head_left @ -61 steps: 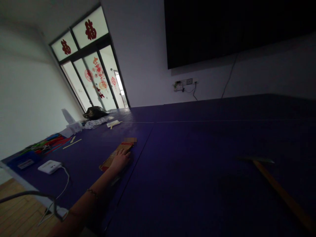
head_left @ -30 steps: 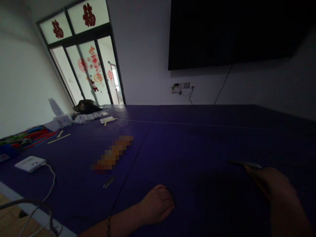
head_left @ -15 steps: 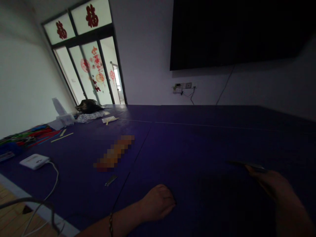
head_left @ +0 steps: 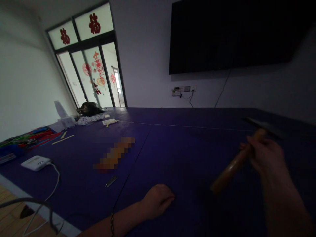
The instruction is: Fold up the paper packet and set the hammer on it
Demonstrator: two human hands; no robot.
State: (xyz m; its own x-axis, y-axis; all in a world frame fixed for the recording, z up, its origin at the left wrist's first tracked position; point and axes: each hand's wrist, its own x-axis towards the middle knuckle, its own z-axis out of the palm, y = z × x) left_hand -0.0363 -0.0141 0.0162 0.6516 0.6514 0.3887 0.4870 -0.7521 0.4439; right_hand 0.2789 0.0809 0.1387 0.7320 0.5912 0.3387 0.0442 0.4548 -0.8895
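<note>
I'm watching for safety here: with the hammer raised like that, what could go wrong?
The right hand holds the hammer lifted above the table, while the left hand rests on the table close by; a downward swing might catch its fingers. The room is dim, so aim may suffer. The thin metal pieces nearby could jump if the table is struck.

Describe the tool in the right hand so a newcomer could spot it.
Start at the dark blue table, then go to its right side, where the right hand is raised. It grips a hammer: a pale wooden handle with a dark metal head, the only thing held above the surface.
</note>
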